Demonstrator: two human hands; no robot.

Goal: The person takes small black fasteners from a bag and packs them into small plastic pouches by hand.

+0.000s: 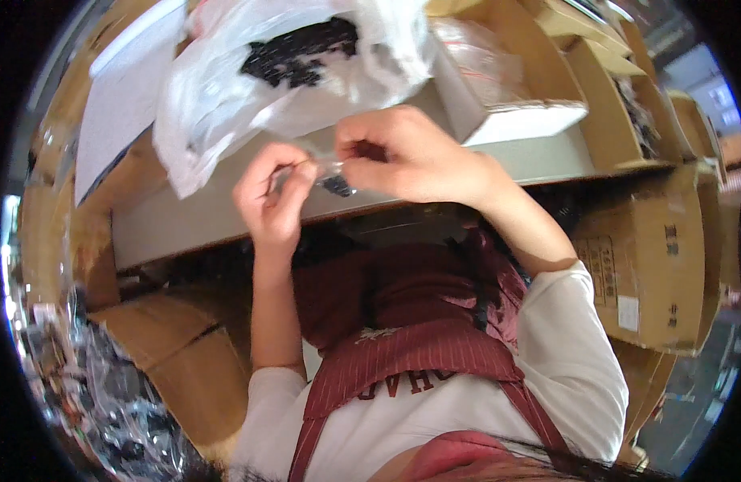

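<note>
A small clear plastic bag (329,170) with something black in its lower part hangs between my hands, above the near edge of the table. My left hand (276,193) pinches it at one side, thumb against fingertips. On the other side my right hand (407,153) is curled closed, its fingers at the bag's upper edge. Just beyond my hands, a large translucent white plastic bag (218,120) lies spread wide, with a heap of small black pieces (306,52) in it. The pieces' exact kind is too blurred to make out.
The pale tabletop (194,221) runs across in front of me. An open cardboard box (539,68) at the right holds clear plastic bags (475,60). A white sheet (125,104) lies at the far left. Large cartons (644,257) stand below, and plastic-wrapped goods (129,402) lie lower left.
</note>
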